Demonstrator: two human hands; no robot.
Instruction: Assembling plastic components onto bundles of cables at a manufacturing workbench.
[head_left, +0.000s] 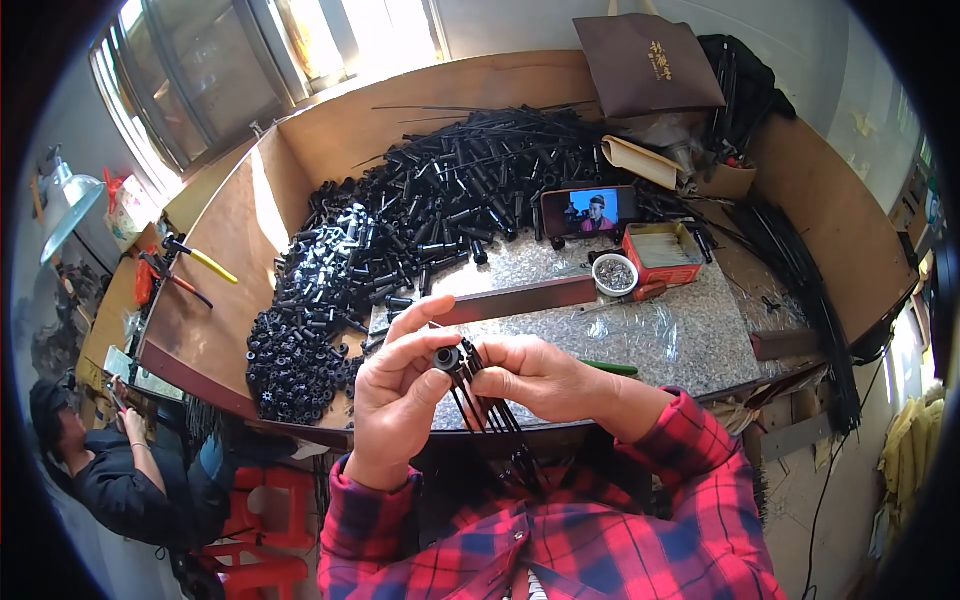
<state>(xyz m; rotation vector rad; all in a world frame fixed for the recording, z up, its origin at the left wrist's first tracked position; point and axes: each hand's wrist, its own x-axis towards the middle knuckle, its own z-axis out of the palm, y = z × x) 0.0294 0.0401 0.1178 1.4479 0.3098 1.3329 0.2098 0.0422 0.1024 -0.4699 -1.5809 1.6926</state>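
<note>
My left hand (395,398) closes its thumb and fingers round a small black ring-ended tube (447,357), which looks like an umbrella runner. Thin black rods (508,428), like umbrella ribs, hang from it toward my lap. From the other side my right hand (535,375) pinches the upper part of these rods close to the runner. Both hands meet in front of my chest, over the near edge of the stone-patterned work slab (690,340). My fingers partly hide the joint between rods and runner.
Black tubular parts (460,190) lie heaped at the back, with small black rings (290,365) at the left. A dark bar (525,300), white bowl of tiny metal pieces (614,274), red box (665,255) and phone (588,213) stand beyond. Another person (130,470) sits at left.
</note>
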